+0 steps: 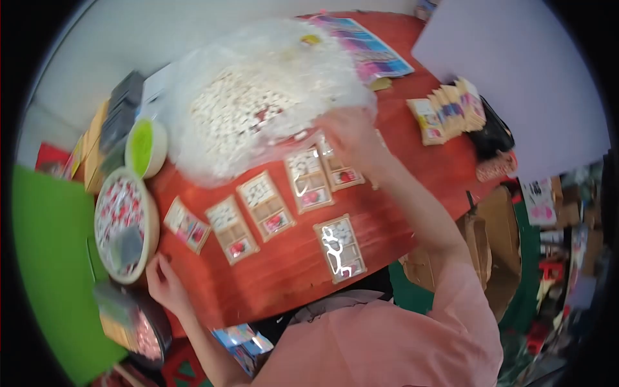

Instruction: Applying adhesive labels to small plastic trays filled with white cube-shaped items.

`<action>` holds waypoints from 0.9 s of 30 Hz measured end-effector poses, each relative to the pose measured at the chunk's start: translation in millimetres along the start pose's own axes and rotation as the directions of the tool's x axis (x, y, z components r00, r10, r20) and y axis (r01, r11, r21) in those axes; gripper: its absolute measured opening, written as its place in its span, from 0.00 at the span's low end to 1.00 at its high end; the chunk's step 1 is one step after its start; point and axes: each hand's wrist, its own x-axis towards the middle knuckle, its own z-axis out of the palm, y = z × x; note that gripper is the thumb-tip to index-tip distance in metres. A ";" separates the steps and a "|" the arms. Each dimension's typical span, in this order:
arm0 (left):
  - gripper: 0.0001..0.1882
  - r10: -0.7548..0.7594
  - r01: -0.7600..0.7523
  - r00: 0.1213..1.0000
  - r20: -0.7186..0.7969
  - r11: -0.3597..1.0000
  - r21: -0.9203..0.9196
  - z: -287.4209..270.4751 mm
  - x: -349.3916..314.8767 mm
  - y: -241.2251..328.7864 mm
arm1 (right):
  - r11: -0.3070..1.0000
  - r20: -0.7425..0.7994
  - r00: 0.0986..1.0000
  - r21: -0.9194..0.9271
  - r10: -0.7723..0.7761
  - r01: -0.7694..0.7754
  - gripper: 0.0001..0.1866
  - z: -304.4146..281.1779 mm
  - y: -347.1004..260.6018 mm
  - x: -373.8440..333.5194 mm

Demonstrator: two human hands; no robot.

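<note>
My right hand (351,138) reaches over the upper end of a small wooden compartment tray (340,169), beside the front edge of a clear plastic bag (290,71) spread under a heap of small white pieces (235,106). Motion blurs its fingers, so whether they hold anything cannot be told. My left hand (167,287) hovers by the table's left edge near a round cream tub (155,226), fingers loosely curled and apart, with nothing visible in them. Similar trays with white pieces and red items stand in a row: one tray (308,180), another (265,206), a third (232,231).
A smaller packet (187,224) lies at the row's left end, and a shiny wrapped tray (340,248) is nearer me. A white bowl with green contents (147,148) stands behind the tub. Stacked packets (448,113) sit far right. An open cardboard box (493,248) is beyond the table's right edge.
</note>
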 end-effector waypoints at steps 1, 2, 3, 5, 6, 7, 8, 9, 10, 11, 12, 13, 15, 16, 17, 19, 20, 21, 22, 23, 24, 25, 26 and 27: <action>0.07 -0.005 0.005 1.000 -0.007 1.000 -0.017 3.4 -9.8 -4.5 | 0.997 -0.054 0.996 -0.028 0.070 -0.071 0.12 -6.2 34.7 1.1; 0.07 -0.016 0.016 1.000 -0.016 0.999 -0.034 8.1 -20.9 -14.5 | 0.984 -0.119 0.980 -0.055 0.163 -0.170 0.11 -12.6 68.0 -0.9; 0.07 -0.081 0.080 0.997 -0.012 0.994 -0.071 12.7 -30.0 -20.0 | 0.962 -0.183 0.952 -0.074 0.244 -0.261 0.10 -21.2 103.0 -4.1; 0.07 -0.161 0.160 0.987 -0.007 0.982 -0.096 29.0 -40.5 -13.3 | 0.874 -0.103 0.901 -0.218 0.421 -0.434 0.10 -39.2 171.6 -15.8; 0.07 -0.160 0.159 0.987 -0.001 0.983 -0.097 34.2 -42.3 -14.4 | 0.871 -0.104 0.899 -0.221 0.426 -0.438 0.10 -39.2 190.9 -19.0; 0.07 -0.225 0.224 0.974 0.009 0.959 -0.173 33.8 -42.4 -14.1 | 0.847 -0.107 0.901 -0.311 0.420 -0.432 0.10 -38.0 203.5 -13.9; 0.07 -0.288 0.285 0.957 0.024 0.927 -0.246 34.3 -41.7 -12.7 | 0.814 -0.111 0.903 -0.397 0.416 -0.424 0.10 -37.3 215.9 -10.0; 0.07 -0.282 0.276 0.959 0.013 0.929 -0.245 35.0 -40.9 -9.6 | 0.819 -0.035 0.887 -0.368 0.460 -0.440 0.13 -38.0 228.2 -7.2; 0.07 -0.280 0.278 0.960 0.019 0.938 -0.207 38.0 -39.8 -6.4 | 0.823 -0.034 0.886 -0.357 0.462 -0.442 0.13 -31.4 232.5 0.1; 0.07 -0.277 0.277 0.961 0.026 0.946 -0.170 41.9 -37.2 -2.3 | 0.815 0.039 0.838 -0.260 0.544 -0.517 0.17 -26.6 237.9 8.7; 0.07 -0.273 0.272 0.962 0.021 0.948 -0.162 46.3 -32.9 2.3 | 0.789 0.120 0.782 -0.167 0.611 -0.591 0.21 -22.0 242.7 17.4; 0.07 -0.257 0.262 0.965 0.052 0.954 -0.146 48.0 -30.8 7.1 | 0.792 0.125 0.783 -0.152 0.609 -0.591 0.21 -12.0 243.3 26.5; 0.07 -0.237 0.247 0.968 0.087 0.961 -0.127 56.5 -27.5 16.4 | 0.588 0.200 0.563 -0.428 0.802 -0.686 0.30 2.6 239.3 40.0; 0.07 -0.209 0.223 0.971 0.117 0.968 -0.117 59.5 -25.4 20.7 | 0.592 0.205 0.563 -0.418 0.801 -0.689 0.30 9.8 234.4 47.7; 0.07 -0.180 0.198 0.972 0.150 0.974 -0.110 63.6 -23.5 25.4 | 0.538 0.169 0.529 -0.487 0.831 -0.688 0.32 15.0 230.3 53.2; 0.07 -0.178 0.203 0.967 0.181 0.970 -0.133 74.4 -20.5 35.6 | 0.472 0.123 0.492 -0.552 0.862 -0.688 0.34 16.7 241.2 52.1; 0.07 -0.178 0.215 0.961 0.213 0.963 -0.164 80.0 -19.7 40.7 | 0.507 0.177 0.482 -0.446 0.858 -0.738 0.37 13.5 255.0 48.2; 0.06 -0.183 0.227 0.950 0.254 0.961 -0.158 82.2 -19.8 45.6 | 0.530 0.230 0.477 -0.333 0.848 -0.780 0.40 9.2 266.2 43.0; 0.06 -0.177 0.221 0.952 0.252 0.962 -0.159 83.5 -19.5 46.2 | 0.530 0.226 0.479 -0.328 0.848 -0.782 0.40 6.4 271.8 39.1; 0.06 -0.145 0.187 0.950 0.276 0.973 -0.134 84.1 -19.8 46.1 | 0.437 0.141 0.415 -0.365 0.899 -0.822 0.44 3.7 276.3 33.8; 0.05 -0.113 0.152 0.947 0.301 0.982 -0.109 85.7 -18.6 46.9 | 0.338 0.052 0.346 -0.391 0.937 -0.856 0.48 0.5 281.2 29.4; 0.05 -0.107 0.134 0.937 0.333 0.989 -0.060 88.3 -17.0 57.2 | 0.259 0.150 0.216 -0.396 0.965 -0.881 0.55 -7.1 297.1 24.1; 0.05 -0.097 0.128 0.934 0.344 0.989 -0.069 92.8 -17.4 59.0 | 0.245 0.136 0.208 -0.398 0.969 -0.884 0.55 -7.2 316.5 19.4; 0.05 -0.077 0.110 0.927 0.367 0.992 -0.068 99.3 -18.3 58.7 | 0.220 0.134 0.178 -0.447 0.975 -0.867 0.58 -5.7 339.6 9.9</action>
